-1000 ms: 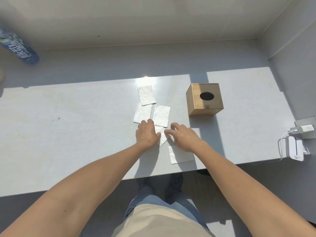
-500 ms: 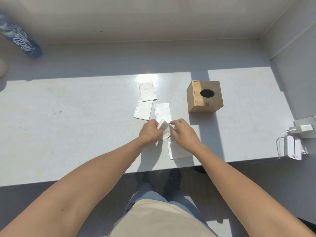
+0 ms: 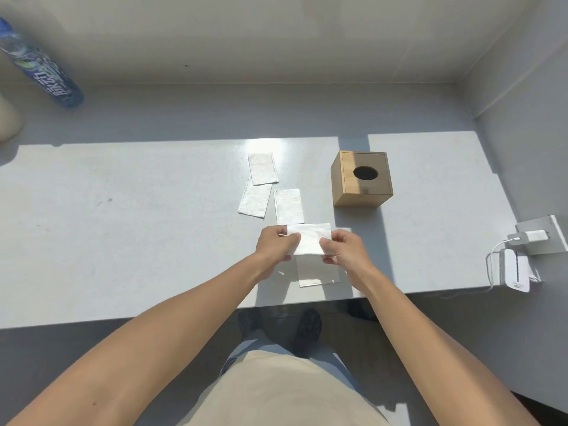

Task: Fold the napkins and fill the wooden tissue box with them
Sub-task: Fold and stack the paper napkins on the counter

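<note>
Napkin (image 3: 309,241) is hanging mid-frame above the desk's (image 3: 123,241) near edge; I'm pinching it with my left hand (image 3: 276,245) and right hand (image 3: 342,249), wooden tissue box (image 3: 361,182) sitting upper right, bare desk lying leftward.

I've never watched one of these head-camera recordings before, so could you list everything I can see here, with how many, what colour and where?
held napkin: one, white, pinched between both hands above the table
napkins on the table: four, white; three lie beyond the hands, one lies under the hands near the front edge
wooden tissue box: one, light brown, oval hole on top, to the right of the napkins
table: one, pale grey, half in sun
bottle: one, blue label, far left corner
charger: one, white, plugged in at the right wall, with a cable
white device: one, at the table's right edge
left hand: one, grips the held napkin's left end
right hand: one, grips its right end
</note>
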